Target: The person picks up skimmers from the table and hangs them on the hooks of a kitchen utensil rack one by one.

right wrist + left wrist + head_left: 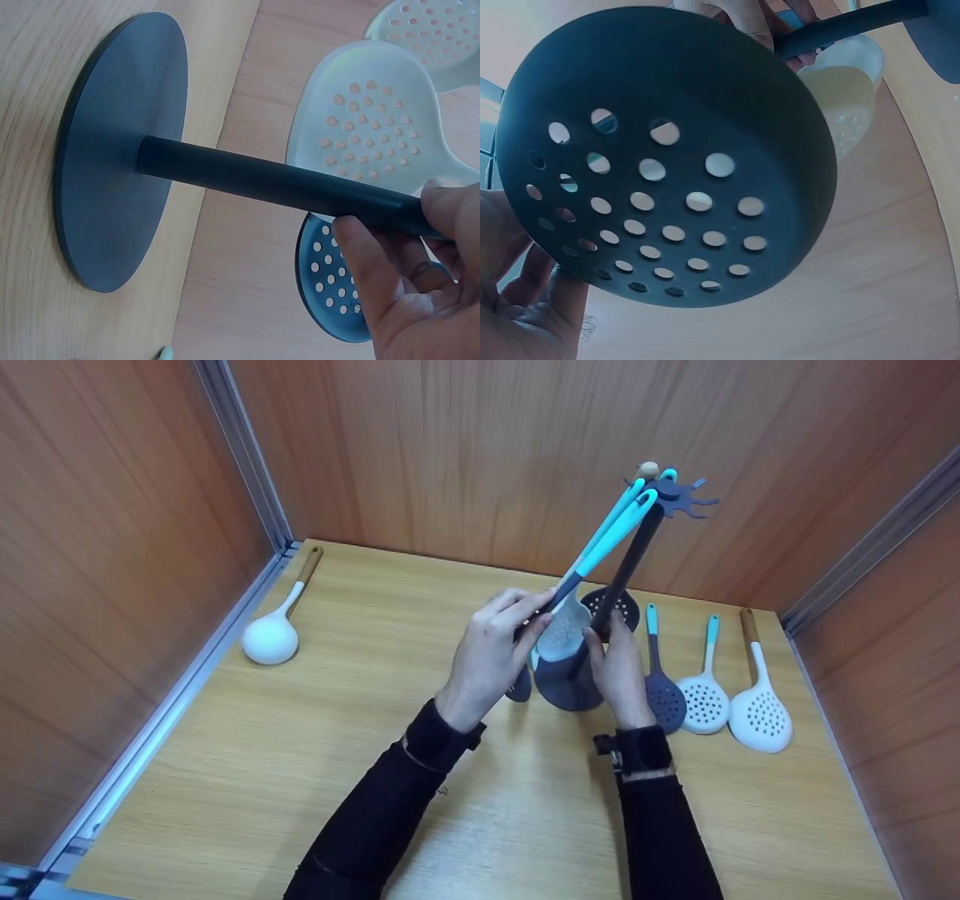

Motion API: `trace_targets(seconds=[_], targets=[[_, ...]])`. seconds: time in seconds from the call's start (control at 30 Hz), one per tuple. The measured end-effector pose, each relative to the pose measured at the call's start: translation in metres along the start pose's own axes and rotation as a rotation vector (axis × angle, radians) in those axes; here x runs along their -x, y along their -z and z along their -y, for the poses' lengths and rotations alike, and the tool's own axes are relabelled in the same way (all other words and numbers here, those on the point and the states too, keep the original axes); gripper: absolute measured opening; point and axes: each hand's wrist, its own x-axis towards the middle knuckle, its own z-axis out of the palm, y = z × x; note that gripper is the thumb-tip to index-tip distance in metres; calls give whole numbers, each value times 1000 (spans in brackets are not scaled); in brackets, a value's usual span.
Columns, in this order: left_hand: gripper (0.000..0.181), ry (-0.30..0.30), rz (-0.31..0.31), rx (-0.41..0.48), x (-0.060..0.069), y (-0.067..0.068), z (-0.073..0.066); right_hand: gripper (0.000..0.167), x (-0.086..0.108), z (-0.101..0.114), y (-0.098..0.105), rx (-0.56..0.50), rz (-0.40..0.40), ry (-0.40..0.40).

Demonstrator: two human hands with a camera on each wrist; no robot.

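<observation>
Turquoise-ended skimmer (616,532), pinched by the left hand (491,641), stood beside a black rack (637,547) gripped by the right hand (621,671). Work looked partway: pale skimmer (559,641) and dark skimmer (628,611) appeared hung; three loose skimmers (703,703) lay at the rack's three o'clock, white ladle (270,639) at nine.

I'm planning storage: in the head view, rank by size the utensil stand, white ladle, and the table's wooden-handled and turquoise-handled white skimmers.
Utensil stand
Wooden-handled white skimmer
White ladle, turquoise-handled white skimmer: too alike to rank

Seven skimmers (760,718), one ladle (270,640), one stand (634,555)
</observation>
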Motion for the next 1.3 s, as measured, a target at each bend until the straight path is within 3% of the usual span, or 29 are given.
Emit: trace_targets(seconds=[0.43, 0.83, 1.3], targets=[[36, 49, 40, -3, -1, -6, -6, 41, 1, -2, -1, -1, -25, 43], [38, 85, 100, 28, -1, -10, -2, 38, 1, -4, -1, 13, -26, 54], [39, 107, 149, -14, -1, -17, 5, 36, 1, -6, -2, 9, -39, 75]])
